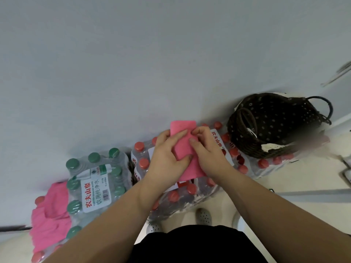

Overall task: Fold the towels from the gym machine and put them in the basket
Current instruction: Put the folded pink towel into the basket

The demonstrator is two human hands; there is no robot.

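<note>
A pink towel (183, 130), folded into a narrow strip, lies on top of a pack of red-capped water bottles (141, 149). My left hand (167, 158) holds its left side, thumb on top. My right hand (207, 150) grips its right side, fingers curled over the fold. A dark woven basket (275, 126) with two loop handles stands on the bottle packs to the right, close to my right hand. A heap of unfolded pink towels (50, 221) lies at the lower left.
A pack of green-capped water bottles (95, 183) sits between the pink heap and the red-capped packs. A plain pale wall fills the upper view. My feet in white perforated shoes (204, 217) stand on a light floor below the packs.
</note>
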